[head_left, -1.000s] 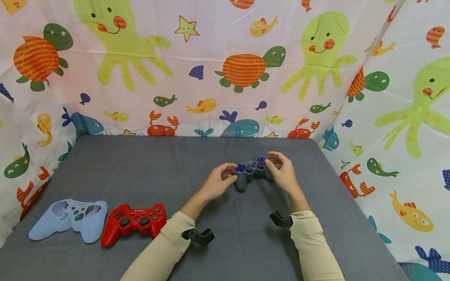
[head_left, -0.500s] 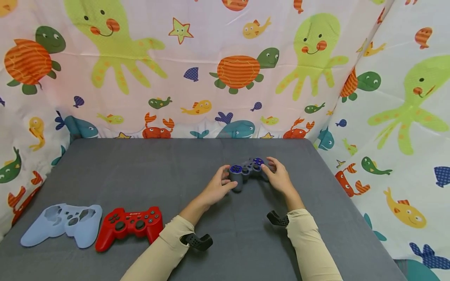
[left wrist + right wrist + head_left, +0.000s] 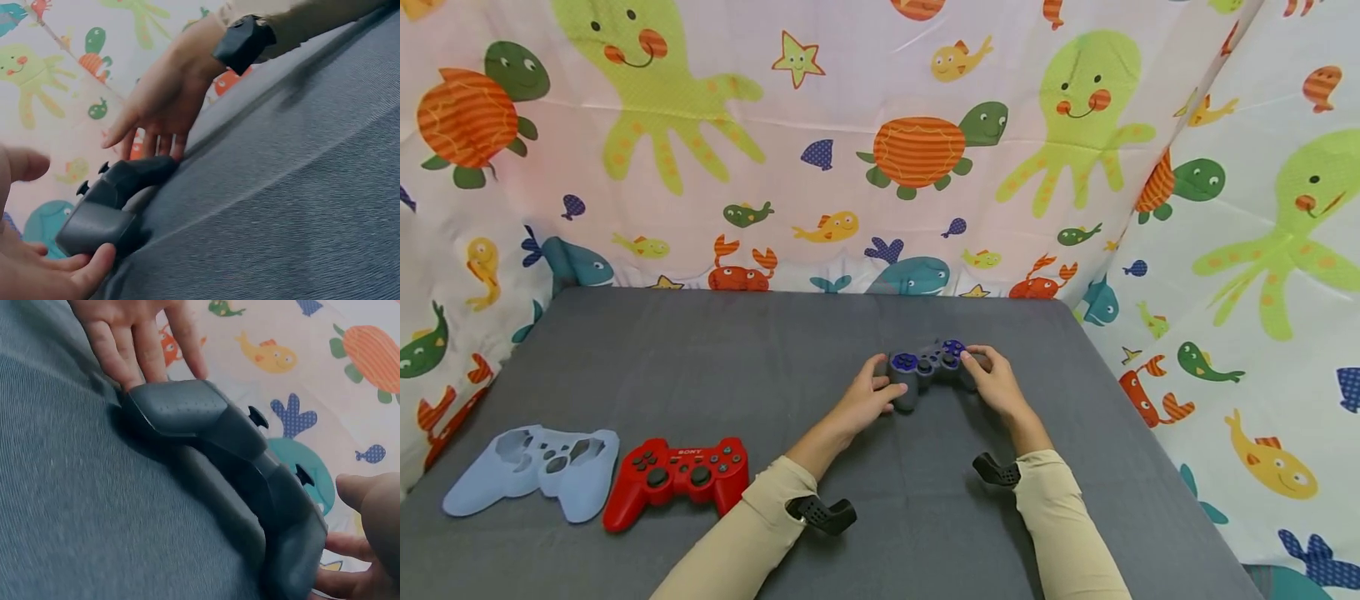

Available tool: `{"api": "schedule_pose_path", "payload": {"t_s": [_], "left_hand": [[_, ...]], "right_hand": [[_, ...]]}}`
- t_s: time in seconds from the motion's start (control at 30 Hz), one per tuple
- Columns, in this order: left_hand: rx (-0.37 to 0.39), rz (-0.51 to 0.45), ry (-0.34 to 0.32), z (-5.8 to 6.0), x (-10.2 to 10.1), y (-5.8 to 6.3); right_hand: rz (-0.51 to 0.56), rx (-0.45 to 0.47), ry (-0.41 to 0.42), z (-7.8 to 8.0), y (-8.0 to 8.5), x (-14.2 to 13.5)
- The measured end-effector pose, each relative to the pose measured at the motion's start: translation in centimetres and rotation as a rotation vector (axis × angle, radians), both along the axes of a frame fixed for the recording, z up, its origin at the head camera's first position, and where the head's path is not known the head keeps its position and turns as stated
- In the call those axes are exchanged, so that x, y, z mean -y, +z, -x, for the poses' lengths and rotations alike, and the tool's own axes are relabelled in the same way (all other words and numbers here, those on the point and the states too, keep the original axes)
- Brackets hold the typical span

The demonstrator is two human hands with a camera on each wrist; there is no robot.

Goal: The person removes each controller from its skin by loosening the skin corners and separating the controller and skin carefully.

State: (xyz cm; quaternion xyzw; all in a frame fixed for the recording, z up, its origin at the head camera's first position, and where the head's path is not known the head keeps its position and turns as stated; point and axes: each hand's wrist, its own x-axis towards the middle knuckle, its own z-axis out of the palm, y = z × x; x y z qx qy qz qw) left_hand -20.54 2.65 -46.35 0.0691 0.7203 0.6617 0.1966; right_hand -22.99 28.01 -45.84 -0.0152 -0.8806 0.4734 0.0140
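A dark grey game controller with blue button areas (image 3: 928,367) lies face up on the grey cloth, toward the far right. My left hand (image 3: 863,398) is at its left handle. Extended fingers of that hand touch the handle's side in the right wrist view, while the left thumb (image 3: 28,164) stands apart from it in the left wrist view. At the opposite handle is my right hand (image 3: 997,385), its fingers along the outer side and its thumb (image 3: 359,490) off the surface. Both thumbsticks stick up uncovered between the hands.
A red Sony controller (image 3: 679,482) lies near left, partly behind the left sleeve. Beside it lies a pale blue controller-shaped cover (image 3: 542,471) with cutouts. A curtain printed with sea animals (image 3: 850,83) rises behind the table. Black straps (image 3: 826,515) jut from both wrists.
The fingers of both hands have moved from over the dark controller's top to its outer sides. The controller itself has hardly moved. The head view has shifted slightly.
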Motion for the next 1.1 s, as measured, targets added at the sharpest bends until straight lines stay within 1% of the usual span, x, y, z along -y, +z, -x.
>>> {"api": "schedule_pose_path", "payload": {"t_s": [0.1,0.17,0.23,0.3,0.47,0.63,0.73,0.8,0.83,0.93,1.03,1.1], "left_hand": [[-0.043,0.002,0.104,0.5,0.4,0.2],[-0.077,-0.008,0.165,0.8,0.7,0.4],[-0.105,-0.007,0.194,1.0,1.1,0.5],[-0.117,0.001,0.195,1.2,1.4,0.8],[-0.107,0.044,0.147,1.3,2.6,1.5],[-0.104,0.093,0.119,1.3,3.6,1.9],[-0.107,0.110,0.087,1.3,4.0,1.9],[-0.114,0.114,0.043,1.3,4.3,1.9],[-0.114,0.117,0.015,1.3,4.5,2.0],[-0.111,0.127,-0.063,1.4,4.8,2.2],[-0.111,0.143,-0.125,1.5,5.0,2.3],[-0.124,0.155,-0.166,1.7,5.1,2.3]], "right_hand": [[0.091,0.033,0.010,0.0,0.2,0.3],[0.152,0.066,0.030,-0.1,0.3,0.7],[0.196,0.093,0.053,-0.2,0.4,1.0],[0.231,0.101,0.060,-0.2,0.5,1.3],[0.307,0.086,0.078,-0.3,0.6,1.6],[0.324,0.041,0.172,-0.3,0.6,1.7],[0.323,0.030,0.218,-0.4,0.7,1.7],[0.319,0.045,0.231,-0.4,0.7,1.6],[0.314,0.055,0.253,-0.5,0.8,1.5],[0.284,0.107,0.350,-0.5,0.8,1.1],[0.306,0.149,0.453,-0.4,0.7,0.8],[0.325,0.163,0.499,-0.3,0.6,0.6]]}}
